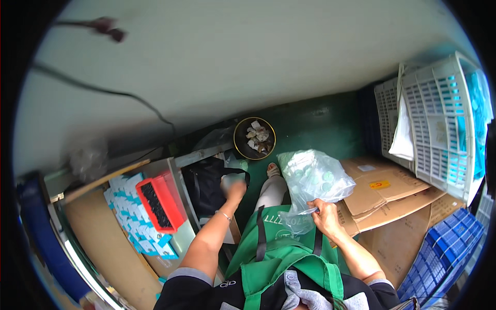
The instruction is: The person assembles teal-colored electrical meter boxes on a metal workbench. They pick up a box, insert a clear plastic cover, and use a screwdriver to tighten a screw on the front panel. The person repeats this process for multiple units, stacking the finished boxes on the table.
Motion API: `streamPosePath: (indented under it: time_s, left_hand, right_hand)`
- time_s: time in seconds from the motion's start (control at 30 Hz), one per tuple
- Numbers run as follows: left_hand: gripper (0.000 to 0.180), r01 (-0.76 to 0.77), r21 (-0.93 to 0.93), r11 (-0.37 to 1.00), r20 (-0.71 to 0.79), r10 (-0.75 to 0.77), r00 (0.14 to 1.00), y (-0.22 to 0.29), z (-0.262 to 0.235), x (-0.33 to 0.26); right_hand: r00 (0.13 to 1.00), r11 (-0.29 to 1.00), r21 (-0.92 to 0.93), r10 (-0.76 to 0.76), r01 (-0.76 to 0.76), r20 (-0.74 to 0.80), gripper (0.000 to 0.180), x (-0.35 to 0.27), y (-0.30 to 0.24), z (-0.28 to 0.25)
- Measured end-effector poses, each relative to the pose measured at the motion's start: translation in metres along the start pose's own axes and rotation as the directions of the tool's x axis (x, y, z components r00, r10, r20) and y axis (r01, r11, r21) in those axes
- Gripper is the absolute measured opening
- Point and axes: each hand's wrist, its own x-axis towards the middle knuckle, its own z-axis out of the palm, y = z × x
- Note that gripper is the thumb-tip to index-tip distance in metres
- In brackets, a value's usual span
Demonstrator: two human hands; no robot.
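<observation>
Fingers of your right hand [325,216] are closed on the gathered neck of a clear bag [321,178], which bulges away from you, with round, pale green things [326,178] showing through the film. The clear bag sits ahead of your right hand, beside your light-trousered leg [271,193] and against the cardboard [385,192]. Your left hand [234,189] is over the right side of a black bag [202,181]; a blur covers it, so how far its fingers are open and whether they have hold of anything cannot be told. A bracelet [225,216] circles that wrist. Your green apron [276,243] spreads below, between both forearms. Just ahead of your sandal [273,169] stands a round bin [275,139] with a yellow rim and crumpled scraps inside. Leftward, a red tray [181,209] of small dark pieces [155,206] lies beside a spread of blue-and-white pieces [126,222] on a brown board [106,243]. Rightward, beyond the flattened cardboard, a white crate [439,139] stands above blue crates [439,253]. A dark cable [103,90] crosses before the pale wall [258,51], and the floor [320,124] is green.
</observation>
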Motion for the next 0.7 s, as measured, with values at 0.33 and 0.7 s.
streamPosePath:
  time_s: [0.33,0.7]
  left_hand:
    - [0.063,0.354,-0.109,0.929,0.01,-0.355,0.935,-0.042,0.048,0.189]
    - [0.042,0.353,-0.68,0.643,0.114,-0.382,0.917,-0.147,0.119,0.299]
  right_hand:
    - [0.968,0.973,0.078,0.224,-0.216,-0.114,0.031,0.009,0.041,0.026]
    - [0.956,0.957,0.069,0.275,-0.283,0.102,0.032,0.004,0.06,0.049]
